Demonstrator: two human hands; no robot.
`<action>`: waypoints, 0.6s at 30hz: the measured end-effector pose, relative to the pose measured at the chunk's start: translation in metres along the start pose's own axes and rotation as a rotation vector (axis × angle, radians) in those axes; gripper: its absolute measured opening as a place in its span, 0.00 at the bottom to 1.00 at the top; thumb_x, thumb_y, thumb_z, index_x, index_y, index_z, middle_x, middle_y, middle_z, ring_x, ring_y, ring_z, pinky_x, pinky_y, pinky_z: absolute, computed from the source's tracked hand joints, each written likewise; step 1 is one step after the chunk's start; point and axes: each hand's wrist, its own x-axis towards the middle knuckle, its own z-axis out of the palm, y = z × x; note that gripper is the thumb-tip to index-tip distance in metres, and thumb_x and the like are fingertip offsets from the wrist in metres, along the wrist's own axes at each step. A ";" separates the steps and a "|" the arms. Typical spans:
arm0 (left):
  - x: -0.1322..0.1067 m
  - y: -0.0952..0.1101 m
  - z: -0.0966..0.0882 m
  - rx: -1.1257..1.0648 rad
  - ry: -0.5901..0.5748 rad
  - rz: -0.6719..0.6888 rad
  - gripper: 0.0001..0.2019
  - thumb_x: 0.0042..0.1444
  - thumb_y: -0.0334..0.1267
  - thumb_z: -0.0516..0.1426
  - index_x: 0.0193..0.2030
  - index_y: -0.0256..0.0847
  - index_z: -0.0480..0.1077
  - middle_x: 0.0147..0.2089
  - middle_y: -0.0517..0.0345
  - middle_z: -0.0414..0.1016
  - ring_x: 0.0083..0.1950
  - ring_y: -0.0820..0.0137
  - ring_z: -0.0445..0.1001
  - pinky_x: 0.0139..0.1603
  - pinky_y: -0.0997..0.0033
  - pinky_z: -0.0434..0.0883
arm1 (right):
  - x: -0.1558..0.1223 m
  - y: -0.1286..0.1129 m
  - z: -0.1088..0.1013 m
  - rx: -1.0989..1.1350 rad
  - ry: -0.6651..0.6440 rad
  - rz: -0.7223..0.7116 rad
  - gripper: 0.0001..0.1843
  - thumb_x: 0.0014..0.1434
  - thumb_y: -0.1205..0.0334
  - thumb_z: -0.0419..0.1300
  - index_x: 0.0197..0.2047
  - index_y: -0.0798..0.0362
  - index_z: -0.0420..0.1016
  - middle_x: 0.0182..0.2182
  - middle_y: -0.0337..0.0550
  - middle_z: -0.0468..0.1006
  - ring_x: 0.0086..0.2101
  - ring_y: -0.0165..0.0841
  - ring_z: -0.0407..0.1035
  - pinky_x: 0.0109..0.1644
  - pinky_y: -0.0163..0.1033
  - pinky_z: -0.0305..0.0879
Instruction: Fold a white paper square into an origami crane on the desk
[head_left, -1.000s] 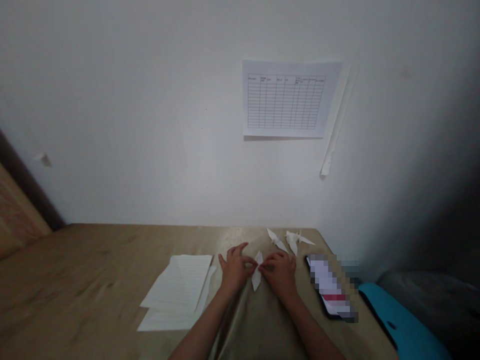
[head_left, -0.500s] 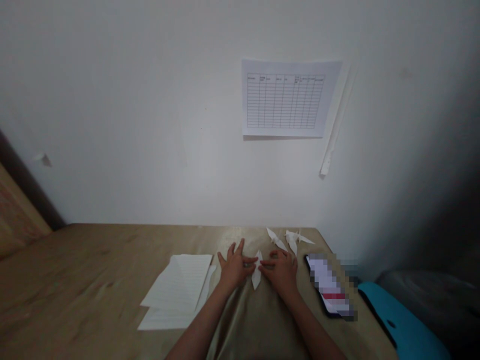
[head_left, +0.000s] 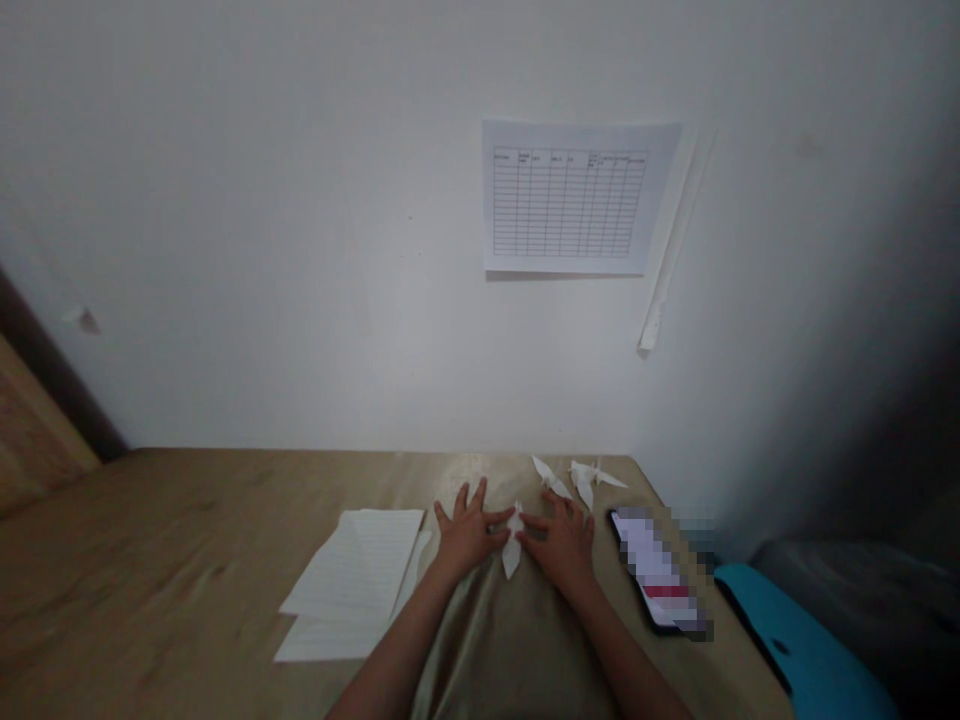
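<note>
A small white folded paper [head_left: 512, 557], long and diamond-shaped, lies on the brown cloth between my two hands. The index finger and thumb of my left hand [head_left: 466, 532] hold its left edge, and that hand's other fingers are spread away from it. From the opposite side, my right hand [head_left: 564, 537] grips the paper's right edge with thumb and index finger. Just beyond my right fingers rest a folded paper crane [head_left: 551, 478] and, beside it, more folded white paper [head_left: 583, 482]. My fingertips cover part of the paper's edges.
Lined paper sheets [head_left: 360, 560] lie in a stack left of my left forearm. To the right is a phone [head_left: 660, 580], partly blurred out. A turquoise object [head_left: 810, 640] stands past the cloth-covered table's [head_left: 187, 560] right edge. A printed grid sheet [head_left: 570, 200] hangs on the wall.
My right hand's fingers have shifted slightly and spread a little along the folded paper's right edge. My left hand stays nearly in place, and the paper has barely moved.
</note>
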 end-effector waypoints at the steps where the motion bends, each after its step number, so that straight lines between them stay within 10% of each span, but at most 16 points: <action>1: 0.000 0.000 0.000 0.008 0.002 0.003 0.22 0.59 0.55 0.59 0.61 0.77 0.66 0.80 0.69 0.40 0.79 0.43 0.36 0.66 0.16 0.33 | 0.000 0.000 0.001 -0.017 -0.010 0.001 0.20 0.58 0.43 0.64 0.54 0.26 0.78 0.70 0.33 0.59 0.68 0.54 0.49 0.70 0.70 0.38; 18: -0.008 -0.001 0.005 0.015 0.073 0.009 0.25 0.60 0.56 0.58 0.64 0.70 0.66 0.78 0.62 0.52 0.78 0.47 0.43 0.71 0.25 0.33 | -0.003 0.003 0.007 -0.040 0.011 -0.096 0.23 0.61 0.46 0.62 0.60 0.31 0.74 0.71 0.38 0.59 0.69 0.52 0.45 0.70 0.70 0.34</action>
